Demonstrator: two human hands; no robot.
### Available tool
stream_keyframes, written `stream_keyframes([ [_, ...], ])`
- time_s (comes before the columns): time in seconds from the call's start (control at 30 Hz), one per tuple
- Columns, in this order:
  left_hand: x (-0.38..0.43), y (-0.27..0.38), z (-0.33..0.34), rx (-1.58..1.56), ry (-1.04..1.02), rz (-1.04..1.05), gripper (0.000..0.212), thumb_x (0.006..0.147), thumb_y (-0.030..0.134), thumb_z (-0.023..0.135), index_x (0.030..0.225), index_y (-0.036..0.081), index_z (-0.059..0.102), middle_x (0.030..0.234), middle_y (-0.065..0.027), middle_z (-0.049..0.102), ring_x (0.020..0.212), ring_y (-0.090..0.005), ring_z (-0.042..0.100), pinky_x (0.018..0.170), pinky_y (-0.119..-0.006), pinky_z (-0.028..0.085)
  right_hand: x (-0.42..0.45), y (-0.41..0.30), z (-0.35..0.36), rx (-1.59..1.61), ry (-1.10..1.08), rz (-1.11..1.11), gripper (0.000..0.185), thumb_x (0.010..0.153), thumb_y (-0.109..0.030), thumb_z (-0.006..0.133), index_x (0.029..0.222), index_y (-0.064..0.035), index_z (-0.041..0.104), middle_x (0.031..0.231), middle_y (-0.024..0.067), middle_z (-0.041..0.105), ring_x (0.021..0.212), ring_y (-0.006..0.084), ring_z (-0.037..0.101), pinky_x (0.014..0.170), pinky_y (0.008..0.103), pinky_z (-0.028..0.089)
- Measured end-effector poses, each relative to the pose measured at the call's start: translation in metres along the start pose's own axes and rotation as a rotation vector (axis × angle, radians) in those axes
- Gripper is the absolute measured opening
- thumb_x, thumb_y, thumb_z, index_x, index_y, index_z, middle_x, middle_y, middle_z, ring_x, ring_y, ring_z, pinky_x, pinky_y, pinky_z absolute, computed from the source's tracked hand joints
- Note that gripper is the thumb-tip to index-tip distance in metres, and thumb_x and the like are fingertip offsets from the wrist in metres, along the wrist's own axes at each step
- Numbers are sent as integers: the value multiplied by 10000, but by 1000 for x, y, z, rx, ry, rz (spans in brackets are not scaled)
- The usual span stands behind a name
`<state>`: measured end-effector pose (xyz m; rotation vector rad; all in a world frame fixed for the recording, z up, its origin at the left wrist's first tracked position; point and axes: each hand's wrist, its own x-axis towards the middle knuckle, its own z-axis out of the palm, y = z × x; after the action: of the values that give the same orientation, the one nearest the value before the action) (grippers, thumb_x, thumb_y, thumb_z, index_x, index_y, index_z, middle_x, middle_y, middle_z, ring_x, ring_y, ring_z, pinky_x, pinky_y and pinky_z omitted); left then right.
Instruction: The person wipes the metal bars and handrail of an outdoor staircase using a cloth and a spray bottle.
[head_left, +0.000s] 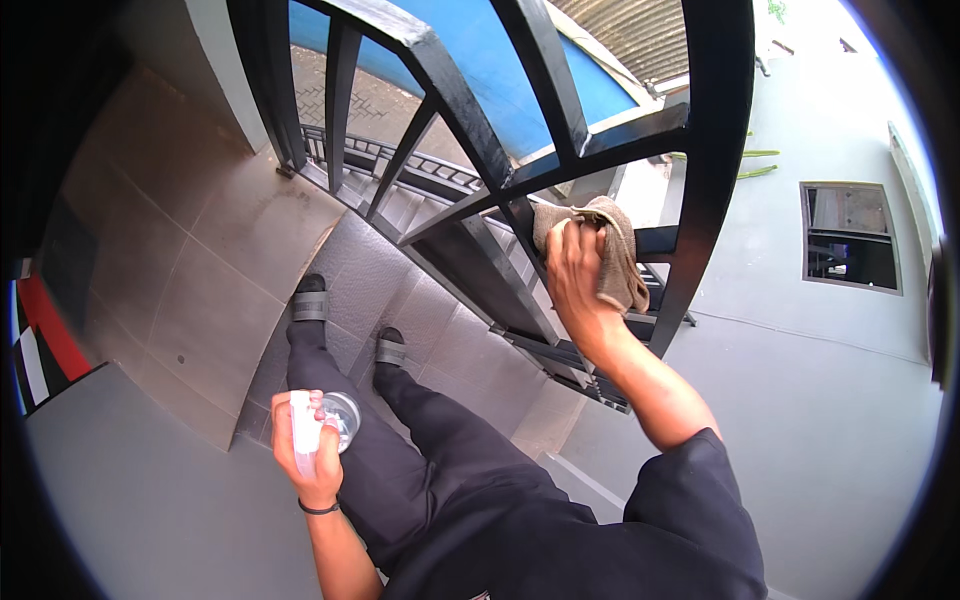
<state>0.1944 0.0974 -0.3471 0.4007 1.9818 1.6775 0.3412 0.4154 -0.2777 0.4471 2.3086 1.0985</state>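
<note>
A brown cloth (619, 259) is bunched under my right hand (579, 274), which presses it against a bar of the black metal gate (457, 105). Part of the cloth hangs loose past my fingers on the right. Lower left, my left hand (319, 442) grips a clear spray bottle (341, 424) with a white trigger head (304, 431). The bottle is held in front of my left leg, apart from the gate. What the cloth covers on the bar is hidden.
My sandalled feet stand on grey floor tiles (442, 337) beside a raised tiled step edge (300, 277). Beyond the gate, stairs (420, 210) with a black railing lead down past a blue wall (465, 67). A grey wall with a window (851, 236) rises at right.
</note>
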Motion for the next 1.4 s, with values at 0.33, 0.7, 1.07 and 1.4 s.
stream_keyframes([
  [0.33, 15, -13, -1, -4, 144, 13, 281, 735, -9, 538, 1012, -47, 572, 1028, -100, 583, 798, -151, 532, 786, -287, 465, -15, 3, -3, 235, 110, 189, 309, 837, -127, 574, 1119, -3, 552, 1180, 182, 602, 1095, 300, 567, 998, 416, 384],
  [0.7, 19, -10, -1, 139, 13, 2, 251, 752, -26, 544, 1002, -42, 564, 1031, -95, 563, 805, -140, 526, 785, -274, 458, -47, -194, 43, 1860, 370, 1196, 290, 981, -141, 575, 1224, 0, 501, 1168, 254, 662, 1097, 430, 639, 909, 457, 494],
  [1.07, 28, 19, 17, 292, -224, 30, 264, 761, -24, 562, 1025, -31, 564, 1035, -90, 578, 793, -139, 551, 759, -285, 482, 103, -257, 55, 1611, 611, 982, 746, 879, -444, 693, 1451, -54, 415, 1463, 127, 417, 1429, 323, 313, 1115, 650, 146],
  [1.4, 27, 25, 12, 492, -528, 19, 286, 761, -34, 555, 1047, -25, 563, 1073, -119, 577, 836, -155, 555, 759, -295, 477, 1, -269, 178, 1641, 319, 1174, 507, 784, -360, 748, 1202, -97, 629, 1188, 148, 625, 1198, 373, 522, 1024, 551, 329],
])
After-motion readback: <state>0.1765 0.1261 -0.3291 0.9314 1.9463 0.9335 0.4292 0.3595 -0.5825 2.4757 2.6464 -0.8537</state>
